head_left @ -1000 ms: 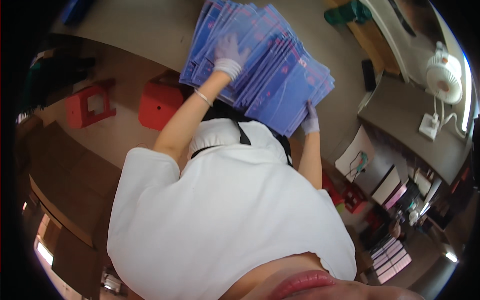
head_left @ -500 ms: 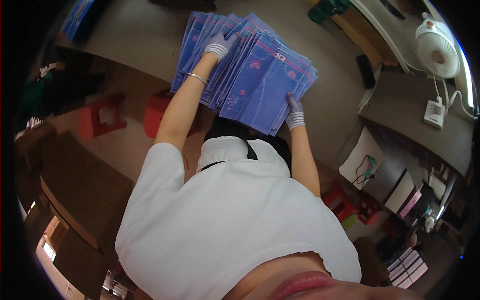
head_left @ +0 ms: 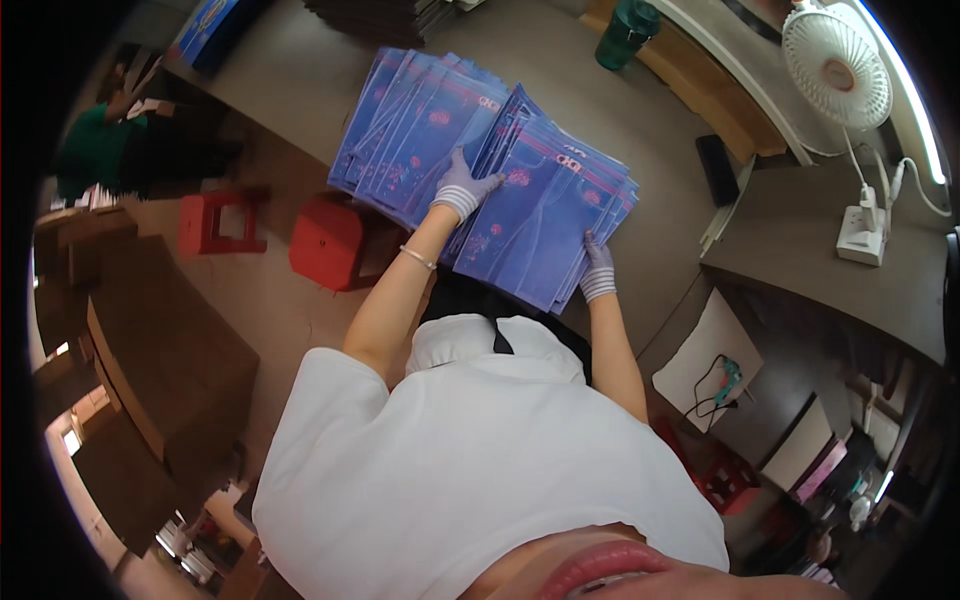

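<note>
Flat blue printed sheets [head_left: 415, 130] with pink flowers lie fanned on the table, parted into a left batch and a right batch [head_left: 540, 220]. My left hand [head_left: 468, 190], in a pale glove with striped cuff, is at the gap between them. Its thumb rests on top of the right batch, and a finger reaches up along that batch's left edge. At the opposite edge, my gloved right hand [head_left: 598, 268] grips the right batch, thumb on top and other fingers mostly hidden. The right batch tilts slightly over the table's near edge.
A grey table [head_left: 290, 110] carries a dark stack [head_left: 385, 15], a green bottle [head_left: 627, 35] and a black phone-like object [head_left: 716, 170]. At right are a white fan [head_left: 838, 75] and power strip [head_left: 862, 235]. Red stools [head_left: 330, 243] stand left; another person [head_left: 100, 150] is beyond.
My left hand has shifted right from the left batch to the gap's edge of the right batch. The sheets now show a wider split. My right hand keeps its hold.
</note>
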A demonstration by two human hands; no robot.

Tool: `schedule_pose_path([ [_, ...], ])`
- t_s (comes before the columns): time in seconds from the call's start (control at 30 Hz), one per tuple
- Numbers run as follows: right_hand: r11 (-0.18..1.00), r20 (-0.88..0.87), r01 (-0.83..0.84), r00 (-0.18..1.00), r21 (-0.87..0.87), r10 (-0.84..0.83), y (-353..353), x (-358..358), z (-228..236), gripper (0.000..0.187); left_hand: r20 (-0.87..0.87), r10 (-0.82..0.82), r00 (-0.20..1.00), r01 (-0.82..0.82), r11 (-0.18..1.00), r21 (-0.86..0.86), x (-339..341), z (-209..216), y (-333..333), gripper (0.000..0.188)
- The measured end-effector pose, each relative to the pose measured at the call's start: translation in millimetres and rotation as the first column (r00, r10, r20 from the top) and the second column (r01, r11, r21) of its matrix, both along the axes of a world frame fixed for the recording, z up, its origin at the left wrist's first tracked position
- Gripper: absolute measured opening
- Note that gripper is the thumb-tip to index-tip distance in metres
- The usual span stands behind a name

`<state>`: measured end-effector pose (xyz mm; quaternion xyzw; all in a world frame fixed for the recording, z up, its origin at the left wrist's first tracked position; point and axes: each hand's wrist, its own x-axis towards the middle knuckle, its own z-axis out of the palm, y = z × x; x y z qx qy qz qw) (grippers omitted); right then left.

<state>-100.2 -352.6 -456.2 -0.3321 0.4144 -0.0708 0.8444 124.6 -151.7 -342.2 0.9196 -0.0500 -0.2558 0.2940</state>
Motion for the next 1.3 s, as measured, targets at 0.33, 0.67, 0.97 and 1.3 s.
schedule_pose_path([
  [0.33, 0.996, 0.02, -0.081, 0.996, -0.04, 0.082, -68, -57, -34, 0.051, -0.273, -0.243, 0.931, 0.173, 0.95, -0.258, -44, -11, -17, 0.086],
  [0.67, 0.989, -0.058, -0.145, 0.988, -0.004, 0.145, -89, -86, 3, 0.051, -0.713, -0.251, 0.655, -0.231, 0.832, -0.505, -96, -89, 11, 0.08],
  [0.97, 0.719, -0.28, -0.207, 0.96, -0.663, 0.018, -67, -84, 32, 0.045, -0.395, -0.118, 0.911, -0.038, 0.93, -0.366, -65, -54, -13, 0.095],
  [1.3, 0.761, -0.242, -0.222, 0.966, -0.609, 0.088, -48, -48, 52, 0.058, -0.57, -0.2, 0.797, -0.187, 0.815, -0.548, -79, -71, -44, 0.068],
])
